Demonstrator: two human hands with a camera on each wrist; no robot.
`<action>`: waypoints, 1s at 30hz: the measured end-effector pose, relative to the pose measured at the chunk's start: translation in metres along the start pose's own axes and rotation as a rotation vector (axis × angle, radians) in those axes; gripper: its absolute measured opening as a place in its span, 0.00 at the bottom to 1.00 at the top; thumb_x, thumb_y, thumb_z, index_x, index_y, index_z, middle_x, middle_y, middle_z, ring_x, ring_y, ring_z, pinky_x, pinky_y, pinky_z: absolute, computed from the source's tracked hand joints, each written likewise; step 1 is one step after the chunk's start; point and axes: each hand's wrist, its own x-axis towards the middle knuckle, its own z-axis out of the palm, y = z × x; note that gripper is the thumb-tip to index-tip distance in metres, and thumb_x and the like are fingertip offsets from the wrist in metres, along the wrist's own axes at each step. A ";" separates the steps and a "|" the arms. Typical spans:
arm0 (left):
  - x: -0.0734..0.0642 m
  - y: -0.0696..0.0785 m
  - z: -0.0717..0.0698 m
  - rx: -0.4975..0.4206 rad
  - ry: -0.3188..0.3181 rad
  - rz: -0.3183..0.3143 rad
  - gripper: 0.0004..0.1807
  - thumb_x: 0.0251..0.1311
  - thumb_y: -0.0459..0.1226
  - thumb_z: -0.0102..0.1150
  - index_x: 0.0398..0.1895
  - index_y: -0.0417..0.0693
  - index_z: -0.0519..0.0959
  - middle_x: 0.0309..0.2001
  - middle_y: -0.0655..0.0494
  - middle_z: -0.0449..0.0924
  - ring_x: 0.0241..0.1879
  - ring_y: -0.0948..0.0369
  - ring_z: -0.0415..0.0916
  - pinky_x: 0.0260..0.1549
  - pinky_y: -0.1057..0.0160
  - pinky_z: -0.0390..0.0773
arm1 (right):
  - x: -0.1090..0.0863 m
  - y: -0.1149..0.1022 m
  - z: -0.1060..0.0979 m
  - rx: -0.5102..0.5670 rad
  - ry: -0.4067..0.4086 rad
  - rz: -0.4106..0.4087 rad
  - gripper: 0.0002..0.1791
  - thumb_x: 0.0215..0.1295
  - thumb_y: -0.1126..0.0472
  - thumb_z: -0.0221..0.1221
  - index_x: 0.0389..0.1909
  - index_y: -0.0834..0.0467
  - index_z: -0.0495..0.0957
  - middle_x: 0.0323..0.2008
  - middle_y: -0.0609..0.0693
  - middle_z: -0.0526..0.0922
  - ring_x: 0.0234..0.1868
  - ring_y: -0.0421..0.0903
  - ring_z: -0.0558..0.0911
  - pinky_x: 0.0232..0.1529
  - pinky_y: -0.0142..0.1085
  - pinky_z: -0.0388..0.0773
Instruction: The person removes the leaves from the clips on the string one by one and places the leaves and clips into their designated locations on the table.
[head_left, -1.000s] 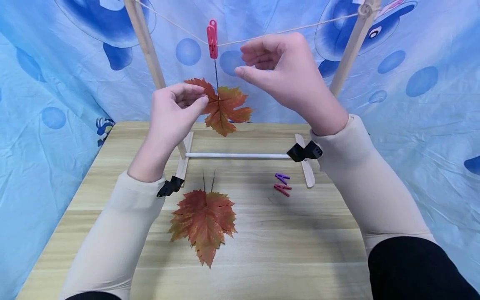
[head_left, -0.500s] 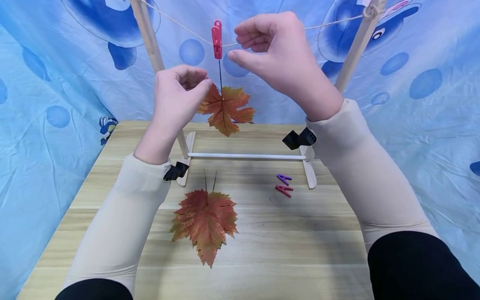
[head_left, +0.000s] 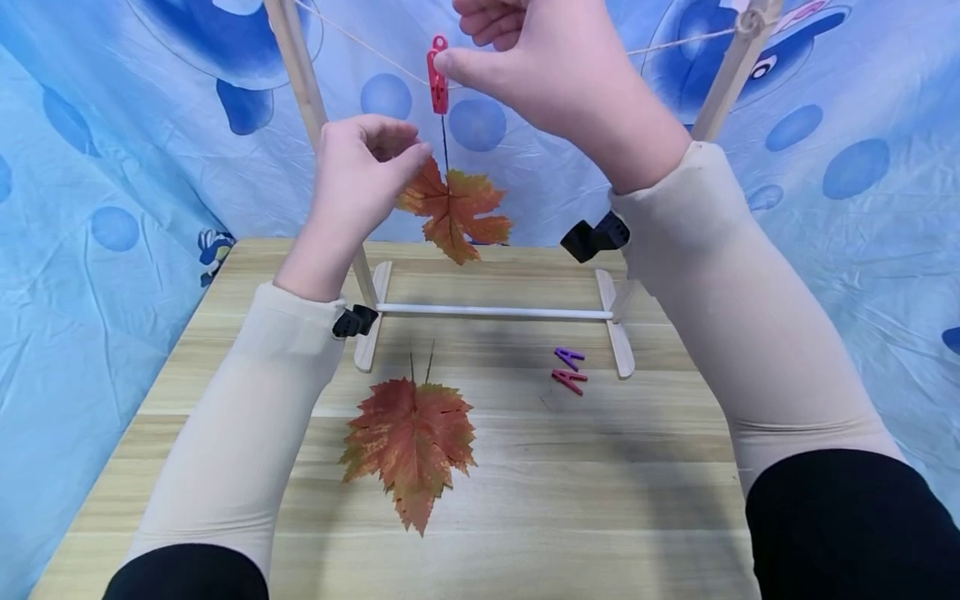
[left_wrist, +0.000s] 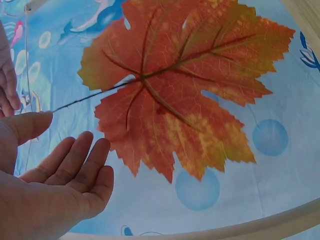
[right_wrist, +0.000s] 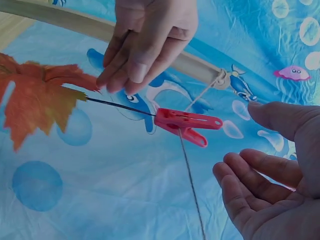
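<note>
A red clothespin grips the string and the dark stem of an orange-red maple leaf, which hangs below it. My right hand is raised beside the clothespin, thumb and fingers apart; in the right wrist view a gap shows between this hand and the clothespin. My left hand is by the leaf's left side and overlaps it in the head view. Seen from the left wrist, the left hand's fingers are loosely bent and hold nothing, its thumb tip close to the stem.
The string runs between two wooden posts, joined low down by a white rod. On the wooden table lie stacked leaves, a purple clothespin and another red clothespin. A blue patterned curtain surrounds the table.
My right hand has risen and shifted left to the hanging clothespin. My left hand has moved up and slightly right beside the leaf. The things on the table have stayed put.
</note>
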 end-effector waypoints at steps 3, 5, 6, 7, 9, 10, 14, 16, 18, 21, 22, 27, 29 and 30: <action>0.005 -0.001 0.001 0.034 -0.010 0.003 0.17 0.64 0.41 0.69 0.51 0.39 0.87 0.45 0.50 0.86 0.44 0.60 0.79 0.48 0.67 0.75 | 0.007 -0.003 0.000 -0.067 -0.028 0.028 0.30 0.66 0.47 0.68 0.66 0.54 0.75 0.60 0.50 0.77 0.61 0.41 0.75 0.61 0.25 0.65; 0.008 0.000 0.002 0.045 -0.019 -0.001 0.18 0.65 0.42 0.69 0.51 0.39 0.86 0.46 0.50 0.86 0.46 0.60 0.79 0.50 0.68 0.73 | 0.011 -0.003 0.002 -0.137 -0.050 0.031 0.31 0.67 0.45 0.66 0.67 0.53 0.74 0.61 0.49 0.77 0.61 0.41 0.74 0.61 0.24 0.65; 0.009 0.000 0.002 0.049 -0.027 -0.003 0.18 0.65 0.42 0.69 0.51 0.39 0.86 0.46 0.50 0.86 0.47 0.60 0.79 0.52 0.69 0.72 | 0.014 -0.003 0.002 -0.166 -0.062 0.030 0.31 0.68 0.44 0.65 0.67 0.53 0.74 0.61 0.49 0.76 0.61 0.41 0.74 0.61 0.24 0.65; 0.010 0.001 0.003 0.055 -0.035 -0.007 0.18 0.65 0.42 0.69 0.51 0.39 0.86 0.46 0.51 0.86 0.48 0.61 0.79 0.53 0.69 0.71 | 0.016 -0.002 0.002 -0.192 -0.075 0.025 0.31 0.68 0.43 0.65 0.67 0.53 0.73 0.61 0.49 0.76 0.61 0.41 0.73 0.60 0.24 0.65; 0.012 0.002 0.005 0.067 -0.052 -0.022 0.19 0.65 0.44 0.68 0.52 0.40 0.86 0.47 0.52 0.86 0.50 0.62 0.78 0.54 0.69 0.70 | 0.020 -0.002 0.003 -0.232 -0.100 0.011 0.32 0.68 0.42 0.64 0.67 0.54 0.73 0.61 0.48 0.76 0.60 0.41 0.73 0.60 0.24 0.65; 0.012 0.002 0.006 0.072 -0.061 -0.028 0.19 0.65 0.44 0.68 0.52 0.41 0.86 0.47 0.53 0.86 0.51 0.63 0.78 0.55 0.69 0.70 | 0.022 -0.001 0.003 -0.233 -0.115 0.013 0.32 0.68 0.42 0.64 0.67 0.54 0.73 0.61 0.49 0.76 0.60 0.41 0.73 0.60 0.24 0.65; 0.013 0.004 0.008 0.105 -0.084 -0.040 0.19 0.66 0.46 0.68 0.53 0.43 0.86 0.47 0.55 0.87 0.53 0.64 0.77 0.53 0.68 0.71 | 0.028 -0.002 0.005 -0.236 -0.168 0.027 0.34 0.68 0.40 0.63 0.68 0.55 0.73 0.61 0.49 0.76 0.59 0.41 0.73 0.61 0.25 0.66; 0.013 0.006 0.010 0.105 -0.090 -0.037 0.18 0.66 0.45 0.67 0.52 0.43 0.87 0.46 0.55 0.87 0.51 0.64 0.78 0.50 0.67 0.73 | 0.029 -0.003 0.005 -0.239 -0.186 0.040 0.34 0.68 0.39 0.62 0.68 0.54 0.73 0.61 0.49 0.76 0.58 0.41 0.74 0.59 0.26 0.68; 0.013 0.007 0.012 0.103 -0.096 -0.032 0.16 0.67 0.44 0.67 0.49 0.43 0.88 0.44 0.55 0.87 0.49 0.64 0.78 0.46 0.66 0.75 | 0.030 -0.004 0.006 -0.245 -0.196 0.043 0.32 0.69 0.39 0.62 0.66 0.53 0.75 0.59 0.49 0.77 0.55 0.41 0.74 0.57 0.28 0.71; 0.011 0.007 0.015 0.113 -0.104 -0.023 0.13 0.67 0.44 0.66 0.45 0.44 0.90 0.39 0.56 0.87 0.45 0.64 0.77 0.41 0.65 0.75 | 0.030 -0.003 0.008 -0.260 -0.210 0.035 0.28 0.69 0.37 0.60 0.60 0.52 0.80 0.53 0.47 0.80 0.49 0.41 0.75 0.51 0.29 0.74; 0.011 0.007 0.015 0.119 -0.107 -0.017 0.13 0.68 0.43 0.66 0.43 0.44 0.90 0.38 0.56 0.87 0.44 0.64 0.76 0.39 0.64 0.74 | 0.031 -0.003 0.008 -0.269 -0.217 0.035 0.27 0.69 0.36 0.59 0.58 0.51 0.81 0.51 0.47 0.81 0.47 0.41 0.74 0.49 0.30 0.74; 0.011 0.006 0.018 0.154 -0.107 0.016 0.12 0.68 0.42 0.65 0.40 0.43 0.91 0.34 0.56 0.86 0.39 0.63 0.75 0.34 0.64 0.72 | 0.031 -0.001 0.008 -0.308 -0.233 0.029 0.26 0.71 0.35 0.55 0.52 0.51 0.85 0.45 0.45 0.82 0.39 0.40 0.73 0.40 0.33 0.72; 0.011 0.006 0.018 0.163 -0.101 0.029 0.12 0.68 0.42 0.64 0.40 0.43 0.91 0.34 0.56 0.86 0.38 0.63 0.75 0.34 0.65 0.71 | 0.032 0.000 0.008 -0.315 -0.230 0.024 0.26 0.72 0.36 0.54 0.53 0.51 0.85 0.45 0.45 0.82 0.38 0.40 0.73 0.39 0.33 0.72; 0.010 0.006 0.018 0.166 -0.100 0.032 0.12 0.69 0.42 0.64 0.40 0.43 0.91 0.33 0.56 0.86 0.37 0.63 0.75 0.34 0.65 0.71 | 0.032 0.001 0.009 -0.313 -0.229 0.020 0.26 0.73 0.36 0.54 0.53 0.51 0.85 0.45 0.45 0.83 0.39 0.40 0.73 0.39 0.33 0.73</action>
